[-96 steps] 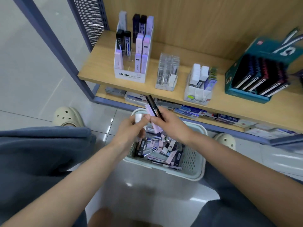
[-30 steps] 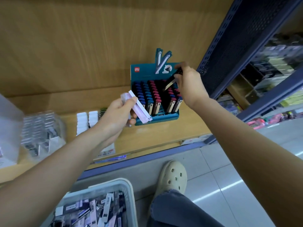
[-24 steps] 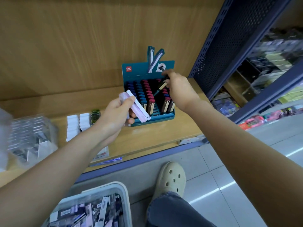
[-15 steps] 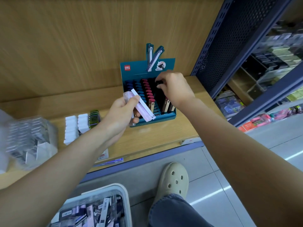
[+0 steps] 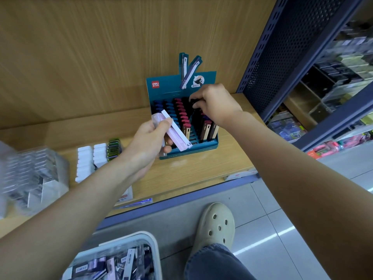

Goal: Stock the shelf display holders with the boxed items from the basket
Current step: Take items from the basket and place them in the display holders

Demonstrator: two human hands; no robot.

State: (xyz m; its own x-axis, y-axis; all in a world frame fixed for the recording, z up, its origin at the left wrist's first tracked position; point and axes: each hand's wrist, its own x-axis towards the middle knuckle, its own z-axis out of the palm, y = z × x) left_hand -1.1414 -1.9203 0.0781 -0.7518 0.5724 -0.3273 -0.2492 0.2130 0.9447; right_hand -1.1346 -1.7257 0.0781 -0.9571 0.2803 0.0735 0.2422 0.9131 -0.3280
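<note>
Hands at the teal holder [image 5: 167, 90].
Left hand [image 5: 148, 143] grips pink boxes [image 5: 177, 136] before it; right hand [image 5: 217, 106] pinches a black box [image 5: 194, 102] inside.

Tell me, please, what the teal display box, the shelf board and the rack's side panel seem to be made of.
The teal display box looks like matt printed cardboard: thin folded walls, a cut-out header. The shelf board shows wood grain with slight sheen, so laminate or veneer; I cannot tell which. The side panel seems painted metal, dark blue, with regular punched holes.

Bright even light, floor glare, blurred and warped edges.
</note>
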